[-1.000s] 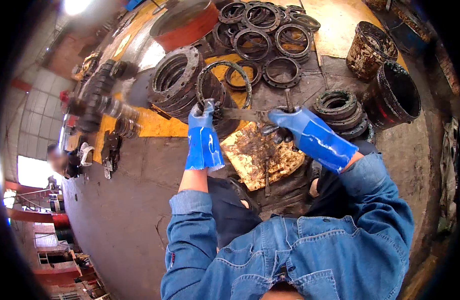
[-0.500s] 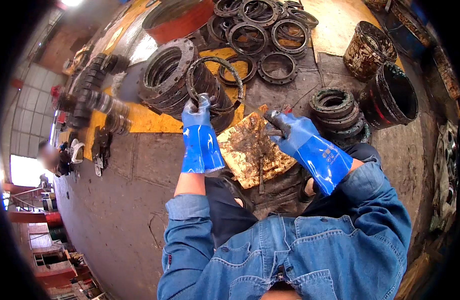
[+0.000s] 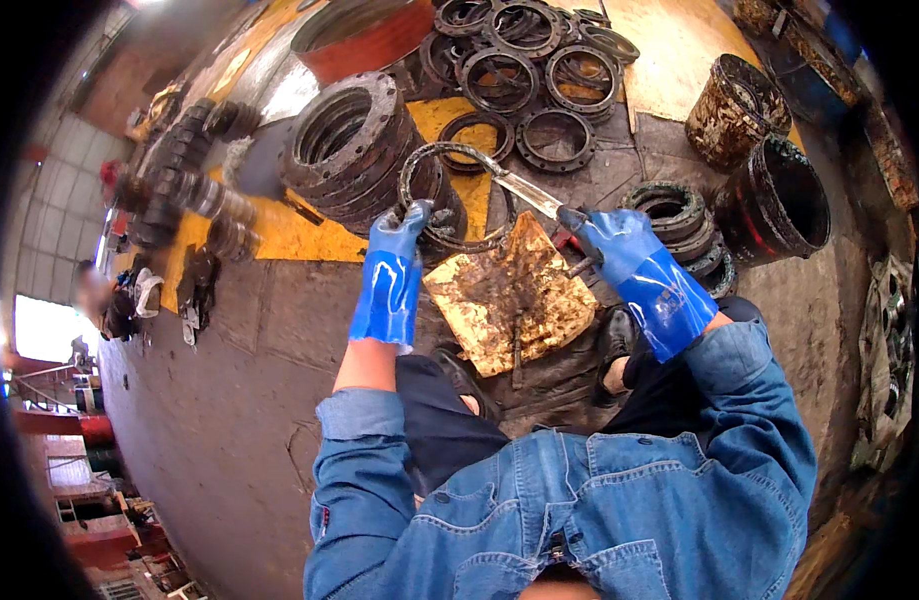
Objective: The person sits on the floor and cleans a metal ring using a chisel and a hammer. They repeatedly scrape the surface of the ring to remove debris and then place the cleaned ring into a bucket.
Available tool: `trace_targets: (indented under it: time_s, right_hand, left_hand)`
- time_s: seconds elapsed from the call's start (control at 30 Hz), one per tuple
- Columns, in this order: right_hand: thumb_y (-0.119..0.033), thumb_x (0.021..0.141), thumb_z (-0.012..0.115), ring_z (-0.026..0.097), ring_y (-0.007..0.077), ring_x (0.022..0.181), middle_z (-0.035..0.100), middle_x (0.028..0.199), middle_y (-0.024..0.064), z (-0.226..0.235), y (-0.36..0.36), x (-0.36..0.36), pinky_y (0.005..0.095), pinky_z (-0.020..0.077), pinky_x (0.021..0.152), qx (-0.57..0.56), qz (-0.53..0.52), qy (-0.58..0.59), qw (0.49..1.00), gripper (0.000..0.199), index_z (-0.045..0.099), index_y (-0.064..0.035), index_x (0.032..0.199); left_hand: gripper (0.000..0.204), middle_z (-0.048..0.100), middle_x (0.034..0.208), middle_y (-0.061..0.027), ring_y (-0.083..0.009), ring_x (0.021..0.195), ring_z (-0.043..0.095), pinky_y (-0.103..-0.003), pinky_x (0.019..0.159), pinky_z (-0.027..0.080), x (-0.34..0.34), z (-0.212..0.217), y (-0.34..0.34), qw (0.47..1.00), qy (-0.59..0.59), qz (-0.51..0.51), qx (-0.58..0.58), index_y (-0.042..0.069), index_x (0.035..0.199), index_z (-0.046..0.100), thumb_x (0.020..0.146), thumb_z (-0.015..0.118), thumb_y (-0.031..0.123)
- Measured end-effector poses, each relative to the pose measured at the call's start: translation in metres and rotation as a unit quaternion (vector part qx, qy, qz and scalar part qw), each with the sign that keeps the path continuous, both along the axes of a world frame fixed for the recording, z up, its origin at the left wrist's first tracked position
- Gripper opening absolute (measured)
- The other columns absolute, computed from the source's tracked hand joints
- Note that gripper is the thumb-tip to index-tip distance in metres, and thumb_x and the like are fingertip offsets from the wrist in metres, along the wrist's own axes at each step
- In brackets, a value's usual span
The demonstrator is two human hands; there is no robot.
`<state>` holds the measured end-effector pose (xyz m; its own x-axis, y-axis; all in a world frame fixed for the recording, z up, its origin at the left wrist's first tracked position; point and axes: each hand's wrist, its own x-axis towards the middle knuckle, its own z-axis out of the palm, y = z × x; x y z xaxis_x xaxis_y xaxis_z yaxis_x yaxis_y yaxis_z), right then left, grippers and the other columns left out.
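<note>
In its blue rubber glove, my left hand (image 3: pixel 397 235) is closed on the lower left side of a thin metal ring (image 3: pixel 445 148), holding it tilted off the floor. My gloved right hand (image 3: pixel 619 240) grips the dark handle of a flat-bladed scraper (image 3: pixel 527 194). The light blade points left, and its tip meets the ring's upper right rim. A short dark bar (image 3: pixel 581 266) also sticks out below my right fingers; what it belongs to is hidden. Beneath my hands lies a grimy yellowish board (image 3: pixel 479 315), smeared with dark residue.
Thick flanged rings (image 3: pixel 379 105) stand stacked beyond my left hand. Several flat rings (image 3: pixel 557 140) lie at the back. A shorter ring stack (image 3: pixel 669 205), a black bucket (image 3: pixel 769 220) and a rusty bucket (image 3: pixel 714 115) are at right. A person (image 3: pixel 109 300) is at far left.
My right hand has moved right with the scraper, and its blade now shows plainly against the ring. The ring has shifted slightly right and down, turning in my left hand.
</note>
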<state>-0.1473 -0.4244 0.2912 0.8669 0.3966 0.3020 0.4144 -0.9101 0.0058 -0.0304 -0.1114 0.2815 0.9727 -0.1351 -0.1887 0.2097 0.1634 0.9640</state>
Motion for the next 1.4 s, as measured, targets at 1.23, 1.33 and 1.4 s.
trace_targets:
  time_s: [1.23,1.33,1.4]
  right_hand:
    - [-0.003,0.069,0.064,0.061,0.0274,0.075,0.062,0.085,0.0066,0.023,0.028,-0.001,0.0396,0.0479,0.066,0.286,0.129,0.041,0.948,0.056,0.056,-0.0128,0.123]
    - [-0.002,0.065,0.067,0.061,0.029,0.077,0.063,0.087,0.008,0.02,0.036,-0.002,0.0404,0.049,0.067,0.304,0.146,0.06,0.94,0.062,0.054,-0.0119,0.125]
    - [-0.002,0.064,0.068,0.062,0.0304,0.079,0.063,0.091,0.0095,0.023,0.045,-0.002,0.0409,0.0498,0.069,0.322,0.146,0.076,0.932,0.065,0.053,-0.0117,0.127]
  left_hand:
    - [0.021,0.065,0.09,-0.001,-0.0087,0.08,0.056,-0.025,0.074,0.046,0.002,-0.025,0.009,0.992,-0.051,-0.067,0.096,-0.002,0.102,0.065,0.087,0.063,0.011]
    - [0.017,0.063,0.087,0.0003,-0.0077,0.077,0.054,-0.025,0.071,0.045,0.008,-0.027,0.009,0.989,-0.078,-0.049,0.12,0.001,0.099,0.065,0.087,0.057,0.008]
    - [0.016,0.063,0.086,0.0004,-0.0078,0.075,0.054,-0.025,0.069,0.045,0.003,-0.019,0.004,0.99,-0.064,-0.036,0.118,0.0,0.097,0.065,0.087,0.057,0.009]
